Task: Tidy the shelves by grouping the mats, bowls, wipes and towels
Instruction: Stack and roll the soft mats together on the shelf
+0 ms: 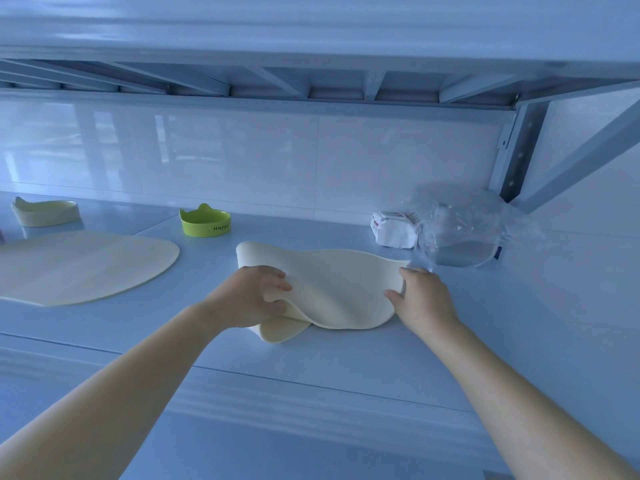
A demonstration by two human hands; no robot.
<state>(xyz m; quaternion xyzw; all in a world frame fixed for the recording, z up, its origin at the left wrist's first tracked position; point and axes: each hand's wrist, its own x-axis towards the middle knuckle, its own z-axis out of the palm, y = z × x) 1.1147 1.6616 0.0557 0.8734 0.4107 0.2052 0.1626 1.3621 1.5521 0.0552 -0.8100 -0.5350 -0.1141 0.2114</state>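
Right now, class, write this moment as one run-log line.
left hand: grips curled mat | right hand: holds its other edge | flat mat: apart, on shelf

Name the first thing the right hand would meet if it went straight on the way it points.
The right hand already holds the cream mat; past it, probably the back wall.

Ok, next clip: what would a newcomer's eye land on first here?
At the middle of the white shelf, the left hand and right hand hold a floppy cream mat by its two ends, so it buckles up off the surface. Behind it to the left stands a lime-green cat-eared bowl, the only strong colour. A second cream mat lies flat at far left.
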